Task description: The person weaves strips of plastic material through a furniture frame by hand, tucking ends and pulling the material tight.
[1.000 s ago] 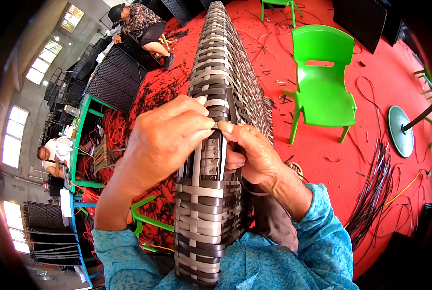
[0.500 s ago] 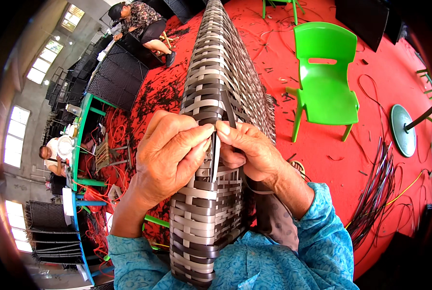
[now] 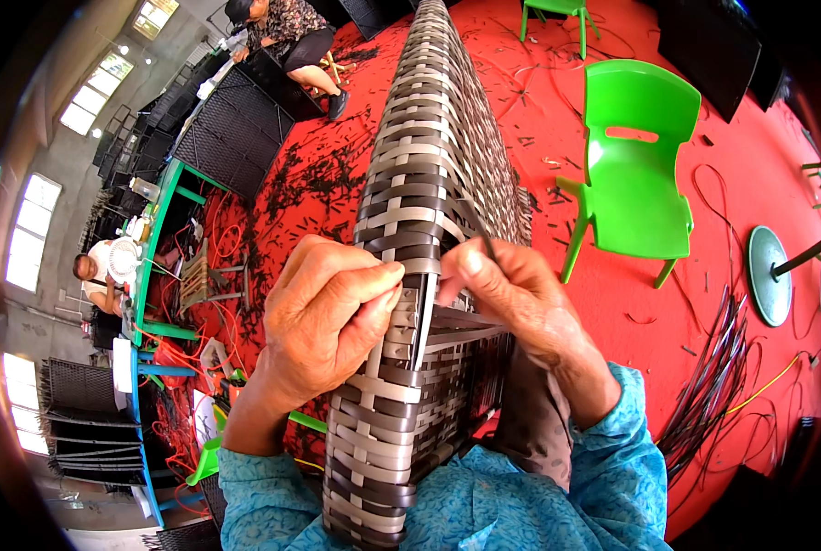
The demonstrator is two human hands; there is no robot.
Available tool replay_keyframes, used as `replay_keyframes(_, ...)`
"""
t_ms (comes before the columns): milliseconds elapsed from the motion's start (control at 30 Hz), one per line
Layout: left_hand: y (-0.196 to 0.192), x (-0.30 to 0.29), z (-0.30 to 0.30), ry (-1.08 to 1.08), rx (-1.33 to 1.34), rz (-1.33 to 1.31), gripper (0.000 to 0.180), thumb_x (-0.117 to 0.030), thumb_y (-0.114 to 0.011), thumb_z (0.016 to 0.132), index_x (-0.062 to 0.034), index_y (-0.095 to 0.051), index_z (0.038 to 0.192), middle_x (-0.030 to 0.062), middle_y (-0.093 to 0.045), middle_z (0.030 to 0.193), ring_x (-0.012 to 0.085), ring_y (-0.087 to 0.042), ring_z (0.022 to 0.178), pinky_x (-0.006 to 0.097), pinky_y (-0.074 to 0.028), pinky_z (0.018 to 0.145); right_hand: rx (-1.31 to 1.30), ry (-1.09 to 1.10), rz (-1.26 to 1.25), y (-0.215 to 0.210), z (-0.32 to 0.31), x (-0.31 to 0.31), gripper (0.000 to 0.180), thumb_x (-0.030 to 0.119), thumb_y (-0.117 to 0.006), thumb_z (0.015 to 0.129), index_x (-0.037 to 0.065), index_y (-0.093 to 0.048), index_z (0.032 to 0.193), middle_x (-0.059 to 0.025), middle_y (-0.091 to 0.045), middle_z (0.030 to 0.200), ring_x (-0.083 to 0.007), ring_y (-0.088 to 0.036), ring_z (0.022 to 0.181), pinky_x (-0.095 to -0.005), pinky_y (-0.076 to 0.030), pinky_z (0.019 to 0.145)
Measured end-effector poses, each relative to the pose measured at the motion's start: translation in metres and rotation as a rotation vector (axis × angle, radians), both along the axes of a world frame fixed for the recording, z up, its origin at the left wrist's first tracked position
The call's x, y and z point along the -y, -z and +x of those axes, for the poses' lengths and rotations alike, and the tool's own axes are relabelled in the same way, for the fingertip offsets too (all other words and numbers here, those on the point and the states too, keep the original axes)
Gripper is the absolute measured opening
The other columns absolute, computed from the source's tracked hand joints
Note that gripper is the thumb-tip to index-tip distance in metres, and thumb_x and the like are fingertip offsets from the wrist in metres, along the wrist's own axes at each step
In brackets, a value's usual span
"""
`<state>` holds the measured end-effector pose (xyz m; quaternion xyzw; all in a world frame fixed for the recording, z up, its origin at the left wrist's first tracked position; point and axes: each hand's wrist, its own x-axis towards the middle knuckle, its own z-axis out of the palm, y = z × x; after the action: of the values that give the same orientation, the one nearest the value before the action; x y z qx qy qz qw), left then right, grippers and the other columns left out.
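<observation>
A long woven panel of dark and pale flat strips stands between my arms, its narrow edge facing up. At a gap in that edge, a thin bare frame bar shows. My left hand is closed, thumb and forefinger pinched at the left side of the gap; what they pinch is hidden. On the other side, my right hand is closed on a dark weaving strip, which stands up past the thumb. Some loose strips cross below the right fingers.
A green plastic chair stands to the right, with a round teal disc on a pole beyond it. A bundle of dark strips lies on the red floor. Two people are at the left, near green-framed tables.
My right hand has moved right, away from the left fingertips, with the dark strip. The left hand stays pinched at the edge. The whole view has shifted slightly.
</observation>
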<state>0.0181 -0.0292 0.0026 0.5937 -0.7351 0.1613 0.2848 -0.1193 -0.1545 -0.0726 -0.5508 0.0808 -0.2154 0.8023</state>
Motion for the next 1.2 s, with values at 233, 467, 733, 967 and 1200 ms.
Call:
replay_keyframes(233, 0.002, -0.002, 0.006, 0.009, -0.006, 0.018, 0.021, 0.004, -0.066, 0.065, -0.0006, -0.062, 0.085, 0.008, -0.054, 0.078, 0.0226, -0.052, 0.065, 0.031, -0.043, 0.056, 0.082, -0.217, 0.277, 0.01, 0.024, 0.013, 0.041, 0.039, -0.046, 0.09, 0.003, -0.058, 0.077, -0.0019, -0.053, 0.06, -0.0038, -0.027, 0.044, -0.0193, -0.019, 0.039)
replay_keyframes(467, 0.001, -0.008, 0.011, -0.019, -0.011, 0.083, 0.019, 0.0, -0.065, 0.068, -0.001, -0.062, 0.086, 0.0076, -0.055, 0.082, 0.0221, -0.052, 0.069, 0.031, -0.043, 0.06, 0.178, -0.403, 0.239, 0.024, 0.037, 0.012, 0.034, 0.034, -0.048, 0.09, 0.005, -0.063, 0.082, 0.0027, -0.057, 0.067, -0.0022, -0.029, 0.048, -0.0184, -0.022, 0.042)
replay_keyframes(733, 0.003, -0.01, 0.014, -0.057, -0.007, 0.087, 0.018, -0.003, -0.065, 0.069, -0.0017, -0.062, 0.087, 0.0075, -0.056, 0.081, 0.0213, -0.052, 0.069, 0.03, -0.043, 0.06, 0.191, -0.535, 0.224, 0.026, 0.044, 0.019, 0.032, 0.032, -0.048, 0.09, 0.006, -0.063, 0.081, 0.0062, -0.054, 0.065, -0.0011, -0.026, 0.046, -0.0183, -0.019, 0.041)
replay_keyframes(967, 0.005, -0.013, 0.017, -0.035, -0.04, 0.072, 0.021, -0.002, -0.068, 0.067, -0.0024, -0.063, 0.087, 0.006, -0.056, 0.082, 0.0203, -0.053, 0.069, 0.029, -0.043, 0.06, 0.203, -0.465, 0.236, 0.025, 0.043, 0.013, 0.033, 0.034, -0.048, 0.09, 0.007, -0.062, 0.079, 0.0092, -0.04, 0.055, -0.0002, -0.025, 0.047, -0.0181, -0.018, 0.042)
replay_keyframes(1200, 0.003, -0.015, 0.011, -0.037, -0.109, -0.017, 0.021, -0.002, -0.064, 0.071, 0.0001, -0.06, 0.091, 0.0095, -0.056, 0.084, 0.0215, -0.053, 0.07, 0.03, -0.044, 0.06, 0.146, -0.327, 0.413, -0.004, 0.03, -0.008, 0.019, 0.025, -0.058, 0.086, 0.006, -0.059, 0.089, 0.0082, -0.051, 0.071, 0.0009, -0.039, 0.06, -0.0159, -0.029, 0.05)
